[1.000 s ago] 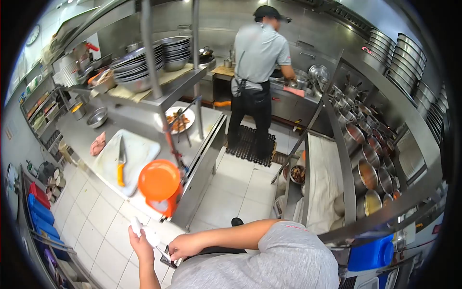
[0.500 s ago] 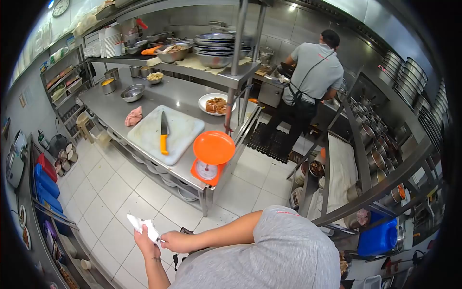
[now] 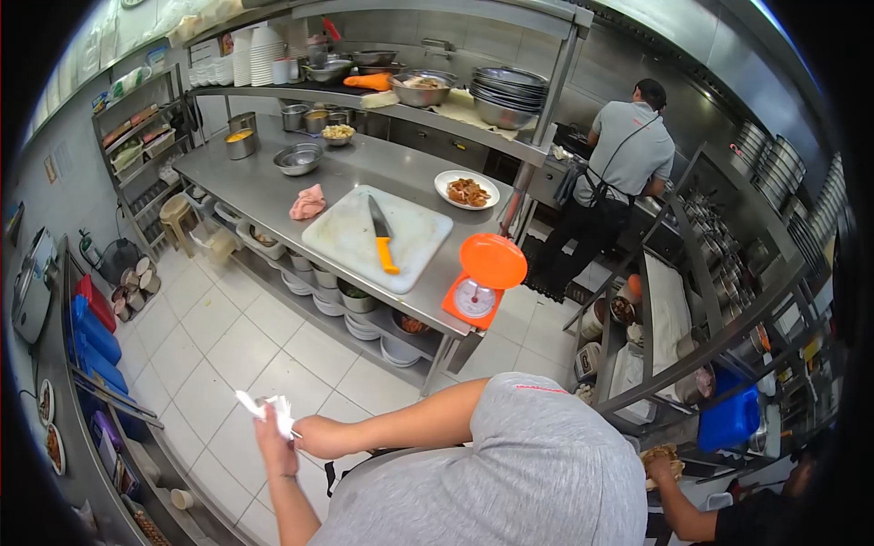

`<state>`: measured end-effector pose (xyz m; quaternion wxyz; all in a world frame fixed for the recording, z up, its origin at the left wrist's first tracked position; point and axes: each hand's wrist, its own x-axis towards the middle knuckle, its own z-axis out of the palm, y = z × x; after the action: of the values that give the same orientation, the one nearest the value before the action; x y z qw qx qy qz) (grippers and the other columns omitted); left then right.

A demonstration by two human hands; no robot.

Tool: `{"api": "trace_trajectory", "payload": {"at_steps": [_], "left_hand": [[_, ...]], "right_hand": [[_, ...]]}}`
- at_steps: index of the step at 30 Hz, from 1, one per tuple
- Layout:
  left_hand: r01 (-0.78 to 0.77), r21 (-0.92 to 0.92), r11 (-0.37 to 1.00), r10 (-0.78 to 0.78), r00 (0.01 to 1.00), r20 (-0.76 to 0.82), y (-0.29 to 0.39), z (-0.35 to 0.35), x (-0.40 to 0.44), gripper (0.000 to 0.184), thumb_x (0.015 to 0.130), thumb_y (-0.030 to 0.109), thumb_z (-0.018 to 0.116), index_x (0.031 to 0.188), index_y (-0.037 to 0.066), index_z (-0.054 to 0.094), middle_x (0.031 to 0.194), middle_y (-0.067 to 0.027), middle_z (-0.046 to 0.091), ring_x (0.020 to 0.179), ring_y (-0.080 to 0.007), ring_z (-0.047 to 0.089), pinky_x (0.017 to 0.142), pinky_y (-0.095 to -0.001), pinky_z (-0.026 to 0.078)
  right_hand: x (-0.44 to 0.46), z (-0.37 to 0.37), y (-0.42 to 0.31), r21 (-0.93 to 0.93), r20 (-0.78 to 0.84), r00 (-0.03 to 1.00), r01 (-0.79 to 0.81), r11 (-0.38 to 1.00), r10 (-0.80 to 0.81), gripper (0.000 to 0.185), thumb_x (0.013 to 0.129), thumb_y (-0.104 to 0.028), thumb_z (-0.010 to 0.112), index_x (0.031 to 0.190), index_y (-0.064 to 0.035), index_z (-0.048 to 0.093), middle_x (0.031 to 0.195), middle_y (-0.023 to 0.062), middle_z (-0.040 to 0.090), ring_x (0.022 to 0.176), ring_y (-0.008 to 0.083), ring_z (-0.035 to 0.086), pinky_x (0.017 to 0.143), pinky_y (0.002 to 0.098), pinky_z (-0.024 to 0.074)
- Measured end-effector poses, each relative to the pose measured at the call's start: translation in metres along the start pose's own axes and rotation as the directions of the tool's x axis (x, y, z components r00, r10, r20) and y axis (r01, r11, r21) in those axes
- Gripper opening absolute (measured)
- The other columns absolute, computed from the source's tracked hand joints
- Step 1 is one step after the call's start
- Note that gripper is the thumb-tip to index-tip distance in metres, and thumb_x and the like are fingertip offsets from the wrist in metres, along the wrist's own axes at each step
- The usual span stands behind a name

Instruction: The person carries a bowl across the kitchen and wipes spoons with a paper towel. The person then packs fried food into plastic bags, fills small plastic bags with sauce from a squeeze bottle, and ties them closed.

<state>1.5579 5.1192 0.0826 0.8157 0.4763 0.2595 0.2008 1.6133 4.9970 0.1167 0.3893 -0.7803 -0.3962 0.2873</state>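
Note:
My left hand [image 3: 274, 442] is closed around a crumpled white paper towel [image 3: 279, 416], low over the tiled floor. Right beside it, my right hand [image 3: 320, 437] is closed, its fingertips at the lower edge of the paper. A thin bit of something shows at those fingers, too small to name. On the steel table ahead, a knife [image 3: 382, 243] with a yellow handle lies on a white cutting board [image 3: 332, 238]. An orange kitchen scale [image 3: 475, 298] stands at the table's near corner, apart from both hands.
A pink cloth [image 3: 308, 202], a steel bowl [image 3: 299, 160] and a plate of food [image 3: 467, 193] sit on the table [image 3: 209, 170]. A co-worker [image 3: 628, 146] stands at the stove. Another person's arm [image 3: 685, 511] reaches in at lower right. A metal counter [image 3: 55, 364] runs along the left.
The view has turned, so the table and scale appear further right. My hands stay together at the paper towel. Another person's arm has come into view at lower right.

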Motion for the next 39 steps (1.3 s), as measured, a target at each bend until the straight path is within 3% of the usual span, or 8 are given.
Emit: {"api": "trace_trajectory", "payload": {"at_steps": [3, 5, 9, 11, 23, 26, 30, 39], "left_hand": [[-0.107, 0.071, 0.992, 0.116, 0.982, -0.151, -0.02, -0.056, 0.028, 0.029, 0.094, 0.028, 0.053, 0.112, 0.005, 0.051, 0.086, -0.003, 0.056, 0.069, -0.0128, 0.053, 0.056, -0.0276, 0.043], [-0.209, 0.464, 0.861, 0.389, 0.858, -0.335, -0.021, -0.154, 0.054, 0.026, 0.093, 0.022, 0.053, 0.11, 0.002, 0.051, 0.086, -0.0057, 0.058, 0.069, -0.0144, 0.054, 0.056, -0.0294, 0.044], [0.081, 0.403, 0.911, 0.156, 0.839, -0.521, 0.086, -0.275, -0.011, 0.026, 0.094, 0.016, 0.051, 0.113, -0.001, 0.048, 0.09, -0.0088, 0.059, 0.072, -0.016, 0.058, 0.061, -0.0313, 0.049], [-0.147, 0.331, 0.932, 0.296, 0.835, -0.464, 0.082, -0.337, -0.014, 0.024, 0.094, 0.021, 0.052, 0.108, 0.002, 0.049, 0.079, -0.0054, 0.058, 0.063, -0.0125, 0.055, 0.052, -0.029, 0.044], [0.123, 0.131, 0.984, -0.078, 0.948, -0.308, 0.115, -0.358, -0.123, 0.05, 0.092, 0.05, 0.05, 0.103, 0.002, 0.061, 0.077, -0.0011, 0.055, 0.064, -0.0111, 0.052, 0.053, -0.0277, 0.042], [0.057, 0.141, 0.988, 0.016, 0.883, -0.468, 0.147, -0.4, -0.151, 0.059, 0.092, 0.053, 0.046, 0.106, -0.003, 0.06, 0.085, -0.0072, 0.059, 0.075, -0.0155, 0.056, 0.06, -0.0306, 0.047], [-0.025, 0.186, 0.982, 0.132, 0.799, -0.587, 0.168, -0.486, -0.225, 0.045, 0.092, 0.045, 0.053, 0.078, 0.003, 0.059, 0.065, -0.0012, 0.052, 0.056, -0.0104, 0.048, 0.053, -0.0266, 0.04], [-0.225, -0.023, 0.974, 0.047, 0.3, -0.953, 0.161, -0.543, -0.353, 0.05, 0.092, 0.046, 0.051, 0.068, 0.003, 0.058, 0.062, -0.0016, 0.052, 0.055, -0.0099, 0.046, 0.052, -0.027, 0.037]], "right_hand": [[0.018, 0.05, -0.022, 0.112, 0.114, 0.988, -0.118, 0.987, 0.105, 0.022, 0.082, -0.014, 0.057, 0.091, 0.0053, 0.061, 0.079, 0.0208, 0.063, 0.071, 0.0327, 0.06, 0.066, 0.0438, 0.0455], [0.023, 0.084, -0.051, 0.14, 0.269, 0.949, -0.207, 0.968, 0.164, 0.02, 0.082, -0.014, 0.058, 0.087, 0.0049, 0.061, 0.072, 0.0177, 0.061, 0.064, 0.0284, 0.058, 0.06, 0.0421, 0.0444], [-0.001, 0.143, -0.128, 0.18, 0.41, 0.905, -0.198, 0.963, 0.11, 0.013, 0.078, -0.01, 0.061, 0.076, 0.0026, 0.06, 0.058, 0.012, 0.056, 0.05, 0.0199, 0.051, 0.048, 0.0377, 0.0408], [0.002, 0.161, -0.153, 0.133, 0.33, 0.944, -0.053, 0.99, 0.007, 0.011, 0.075, -0.007, 0.06, 0.078, 0.0028, 0.063, 0.062, 0.0128, 0.06, 0.054, 0.0212, 0.056, 0.049, 0.0379, 0.0421], [0.025, 0.21, -0.237, 0.228, 0.464, 0.878, -0.244, 0.943, 0.115, 0.02, 0.085, -0.021, 0.06, 0.086, -0.0017, 0.064, 0.061, 0.0016, 0.05, 0.056, 0.0115, 0.046, 0.051, 0.028, 0.0377], [0.049, 0.239, -0.279, 0.18, 0.527, 0.839, -0.271, 0.946, 0.14, 0.019, 0.089, -0.021, 0.056, 0.097, -0.008, 0.066, 0.072, -0.0022, 0.052, 0.059, 0.0064, 0.044, 0.051, 0.0217, 0.036], [0.102, 0.322, -0.329, 0.121, 0.752, 0.659, -0.159, 0.98, 0.014, 0.019, 0.09, -0.014, 0.051, 0.096, -0.0023, 0.064, 0.063, -0.0035, 0.043, 0.056, 0.0061, 0.039, 0.05, 0.0217, 0.031], [0.194, 0.519, -0.452, 0.186, 0.836, 0.45, 0.305, 0.934, -0.313, 0.023, 0.091, -0.018, 0.054, 0.097, 0.0017, 0.064, 0.056, -0.0008, 0.043, 0.049, 0.0102, 0.038, 0.047, 0.0268, 0.0317]]}}
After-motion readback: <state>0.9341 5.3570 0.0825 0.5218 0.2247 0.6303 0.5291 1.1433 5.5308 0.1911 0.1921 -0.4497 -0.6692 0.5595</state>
